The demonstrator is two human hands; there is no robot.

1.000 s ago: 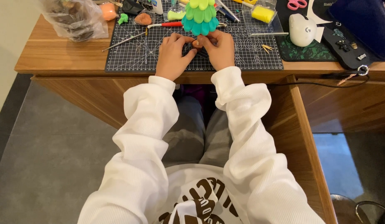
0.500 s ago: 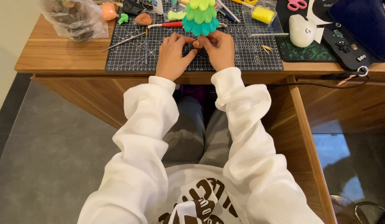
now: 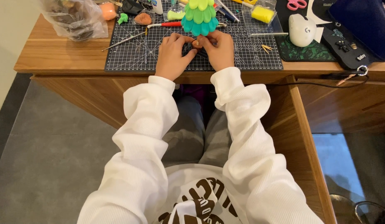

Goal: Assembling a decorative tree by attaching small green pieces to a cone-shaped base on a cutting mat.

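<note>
A layered clay tree in green and teal tiers stands on a dark gridded cutting mat. Just in front of it, my left hand and my right hand meet over the mat. Between their fingertips sits a small brown clay lump, pinched from both sides below the tree's lowest tier. Both wrists rest near the desk's front edge, in white sleeves.
On the wooden desk lie a clear plastic bag at the left, thin metal tools, orange, green, brown and yellow clay pieces, a white mouse, pink scissors and a dark blue bag at right.
Both hands stay together at the tree's base; the fingers shift only slightly around the brown lump.
</note>
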